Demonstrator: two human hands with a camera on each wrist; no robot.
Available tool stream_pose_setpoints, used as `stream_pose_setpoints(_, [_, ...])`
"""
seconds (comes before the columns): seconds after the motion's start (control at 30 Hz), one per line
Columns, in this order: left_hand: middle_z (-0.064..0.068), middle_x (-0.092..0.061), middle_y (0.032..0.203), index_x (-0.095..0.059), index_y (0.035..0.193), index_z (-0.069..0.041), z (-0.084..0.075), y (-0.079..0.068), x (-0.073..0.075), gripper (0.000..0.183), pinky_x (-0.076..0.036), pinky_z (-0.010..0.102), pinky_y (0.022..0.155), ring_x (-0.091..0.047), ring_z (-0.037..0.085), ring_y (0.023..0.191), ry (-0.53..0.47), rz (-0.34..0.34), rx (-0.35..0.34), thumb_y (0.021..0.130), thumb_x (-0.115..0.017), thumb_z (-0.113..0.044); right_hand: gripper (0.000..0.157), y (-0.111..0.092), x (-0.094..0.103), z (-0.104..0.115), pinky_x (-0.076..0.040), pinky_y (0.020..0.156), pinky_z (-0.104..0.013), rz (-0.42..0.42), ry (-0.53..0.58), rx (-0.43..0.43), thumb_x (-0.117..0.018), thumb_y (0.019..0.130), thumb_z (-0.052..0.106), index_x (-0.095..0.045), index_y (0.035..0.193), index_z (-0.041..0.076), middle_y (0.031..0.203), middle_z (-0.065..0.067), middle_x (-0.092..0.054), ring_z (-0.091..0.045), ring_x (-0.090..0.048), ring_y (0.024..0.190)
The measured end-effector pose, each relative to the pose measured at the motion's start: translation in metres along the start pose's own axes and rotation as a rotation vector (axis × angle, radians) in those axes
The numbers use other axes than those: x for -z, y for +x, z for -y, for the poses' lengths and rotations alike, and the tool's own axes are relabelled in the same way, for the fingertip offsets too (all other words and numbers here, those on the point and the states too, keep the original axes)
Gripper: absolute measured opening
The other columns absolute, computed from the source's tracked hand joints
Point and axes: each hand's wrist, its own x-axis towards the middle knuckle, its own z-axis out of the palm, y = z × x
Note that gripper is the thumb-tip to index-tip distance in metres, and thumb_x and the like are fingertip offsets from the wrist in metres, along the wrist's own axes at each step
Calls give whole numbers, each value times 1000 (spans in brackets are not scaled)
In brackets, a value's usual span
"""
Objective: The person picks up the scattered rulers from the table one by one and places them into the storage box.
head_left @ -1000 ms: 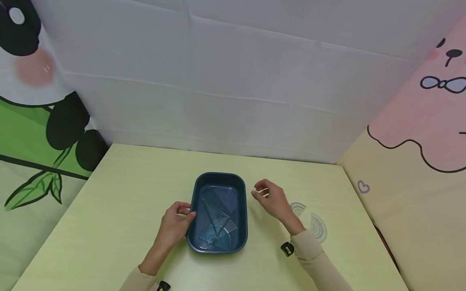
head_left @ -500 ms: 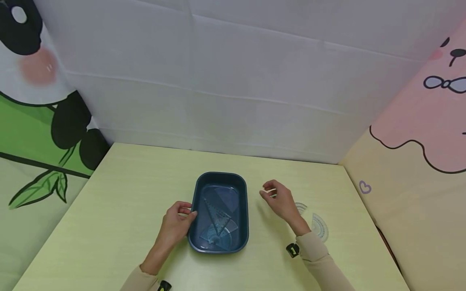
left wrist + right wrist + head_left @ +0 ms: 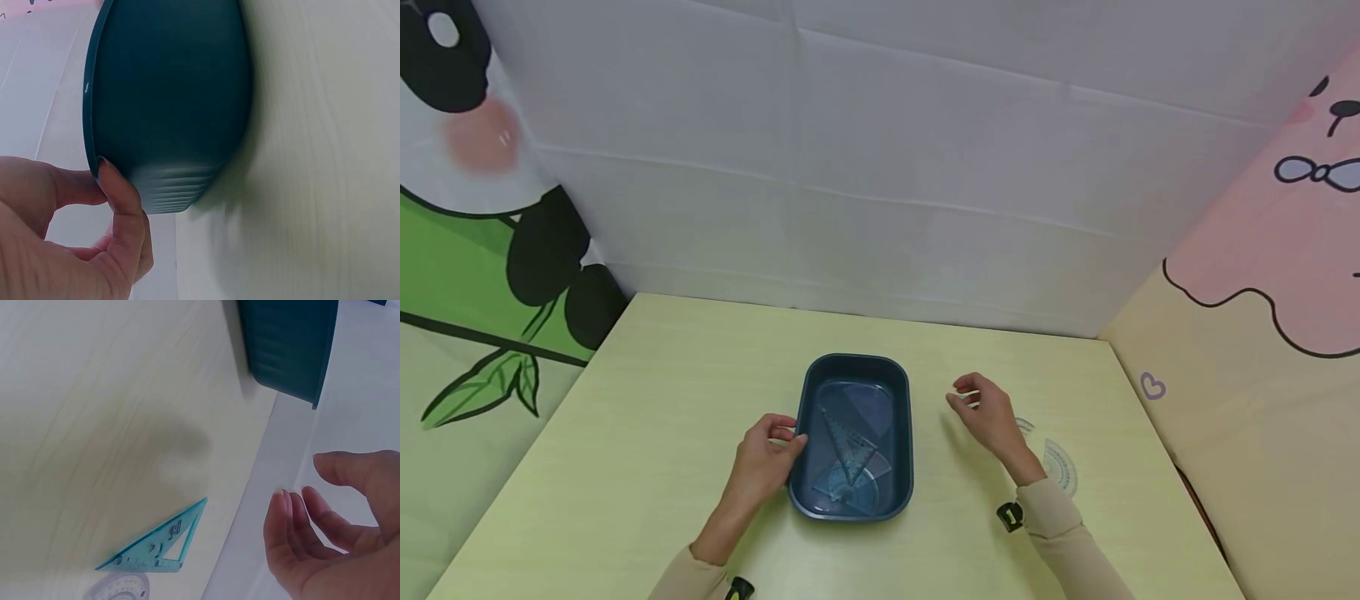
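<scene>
My left hand [image 3: 764,458] pinches the left rim of a dark blue plastic basin [image 3: 902,417]; thumb and fingers meet at the rim [image 3: 89,119] in the left wrist view. Inside the basin lie a clear set square [image 3: 855,450] and a clear protractor [image 3: 863,493], overlapping with other clear pieces. To the basin's right, my right hand [image 3: 990,414] hovers over the table with loosely bent fingers and nothing between them. A blue-green set square [image 3: 153,547] lies below it in the right wrist view, beside a protractor [image 3: 122,587]. The hand and forearm hide that set square in the head view.
A half-round clear protractor [image 3: 1062,467] lies on the pale wood-grain table [image 3: 715,358] beyond my right wrist. Another protractor [image 3: 1024,426] is partly covered by that wrist. A white cloth wall [image 3: 865,217] rises behind the table, with printed panels on both sides.
My right hand has moved to the right, away from the basin, and covers more of the nearer protractor. The left hand keeps its hold on the rim.
</scene>
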Motion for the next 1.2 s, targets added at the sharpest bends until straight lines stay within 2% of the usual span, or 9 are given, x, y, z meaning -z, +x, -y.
stream_pose_setpoints(0.2, [15,-62,97,-60,118,6,1,1,0,28,-49,32,62,-60,22,77,-8,2,-3,96,-69,-8,23,1,0,-7,-56,86,-46,-20,-5,3,-72,95,6,-64,113,-6,110,-22,-67,-37,-68,99])
stream_pose_setpoints(0.57, [15,-62,97,-60,118,5,3,3,-1,28,-48,32,63,-59,22,77,-4,-4,2,95,-69,-8,30,5,5,-26,-52,92,-49,8,-12,-101,-69,98,11,-61,122,-6,121,-25,-63,-37,-64,107])
stream_pose_setpoints(0.8, [15,-62,96,-60,117,6,6,4,-2,27,-48,32,62,-60,21,75,-8,-5,-10,95,-69,-8,34,4,8,-38,-50,93,-52,11,-54,-111,-69,97,9,-58,124,-8,120,-26,-62,-40,-62,108])
stream_pose_setpoints(1.2, [15,-61,98,-60,119,6,6,6,-3,28,-48,33,65,-59,23,79,-4,-2,1,96,-69,-8,40,4,8,-49,-49,95,-55,24,-114,-177,-69,98,12,-54,127,-11,123,-30,-59,-45,-60,112])
